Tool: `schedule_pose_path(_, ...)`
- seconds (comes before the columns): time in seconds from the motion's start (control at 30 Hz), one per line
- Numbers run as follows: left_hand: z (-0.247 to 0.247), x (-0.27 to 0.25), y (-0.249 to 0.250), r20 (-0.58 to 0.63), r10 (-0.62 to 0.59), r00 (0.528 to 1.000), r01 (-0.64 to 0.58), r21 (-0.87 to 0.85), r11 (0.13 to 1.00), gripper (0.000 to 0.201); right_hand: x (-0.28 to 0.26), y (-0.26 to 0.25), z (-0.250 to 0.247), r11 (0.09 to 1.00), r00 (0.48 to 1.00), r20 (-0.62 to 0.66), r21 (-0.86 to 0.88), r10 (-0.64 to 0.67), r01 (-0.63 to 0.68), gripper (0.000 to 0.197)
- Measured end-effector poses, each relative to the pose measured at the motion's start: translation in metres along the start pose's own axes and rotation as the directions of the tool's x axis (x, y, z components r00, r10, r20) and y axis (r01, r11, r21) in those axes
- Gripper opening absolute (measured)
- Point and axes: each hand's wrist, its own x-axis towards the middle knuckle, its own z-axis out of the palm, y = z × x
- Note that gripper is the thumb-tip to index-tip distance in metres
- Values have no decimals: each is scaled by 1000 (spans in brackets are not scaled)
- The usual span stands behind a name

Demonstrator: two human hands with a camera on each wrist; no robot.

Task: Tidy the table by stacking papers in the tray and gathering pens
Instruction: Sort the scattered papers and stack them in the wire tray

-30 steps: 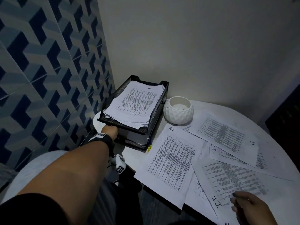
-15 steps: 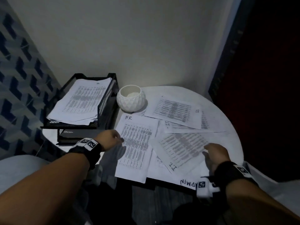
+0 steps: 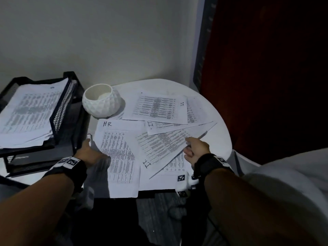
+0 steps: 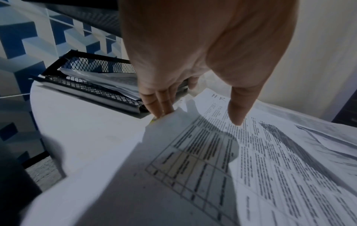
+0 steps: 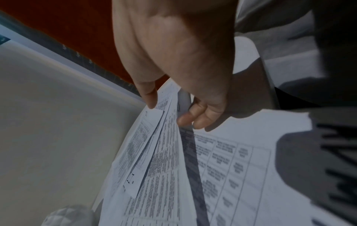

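Several loose sheets: white printed paper sheets [image 3: 160,146] lie overlapping across the middle of the head view on the round white table [image 3: 218,121]; most print is too blurred to read.
HR sheet: the white sheet marked "H.R" [image 3: 119,157] sits lower centre, its near end hanging over the table edge.
Left hand: the left hand [image 3: 89,152] is at that sheet's left edge. In the left wrist view the fingers [image 4: 160,105] reach down straight to the paper's edge while the thumb [image 4: 238,110] is spread wide above the print. Whether the fingertips slip under the sheet cannot be told.
Small object: something pale and slim [image 3: 90,138] shows just past the left fingertips; what it is cannot be made out.
Right hand: the right hand [image 3: 196,148] is at right centre, fingers curled round a slim grey pen [image 3: 201,135], mostly hidden in the fist; the index finger points out over the "I.T" sheet [image 3: 170,144].
Tray: the black mesh stacked paper tray [image 3: 62,110] is at the left edge, cut off by the frame; its top tier holds a stack of printed papers [image 3: 28,112], the lower tier is dark.
Pot: a white faceted round pot [image 3: 101,100] stands just right of the tray; its contents are unclear.
Background: dark red area at upper right, detail lost.
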Motion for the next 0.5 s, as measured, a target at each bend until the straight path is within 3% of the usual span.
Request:
schedule_pose_path(0.07, 10, 18, -13, -49, 44, 998, -46, -48, 998, 133, 5, 4, 7, 999, 1000, 9, -45, 5, -4, 24)
schedule_pose_path(0.13, -2, -34, 28, -91, 9, 996, -16, -79, 997, 124, 9, 8, 15, 996, 999, 34, -85, 6, -3, 19)
schedule_pose_path(0.2, -8, -65, 52, -81, -14, 997, 6, -98, 995, 94, 9, 10, 21, 991, 1000, 30, -133, 4, 0, 12)
schedule_pose_path(0.27, -11, -75, 60, -90, -24, 996, 13, -121, 993, 51, 8, 11, 24, 990, 1000, 7, -142, -1, 2, 8)
schedule_pose_path(0.33, -20, -79, 63, -135, -20, 991, -2, -155, 988, 28, 12, 13, 22, 982, 997, -49, -183, -51, 42, 21)
schedule_pose_path(0.4, -36, -83, 68, -188, -1, 982, -36, -194, 980, 21, 22, 15, 13, 949, 986, -118, -303, -120, 80, 45)
schedule_pose_path(0.5, -63, -89, 75, -307, 84, 948, -130, -131, 983, 21, 14, 14, -5, 936, 950, -255, -342, -178, 83, 42)
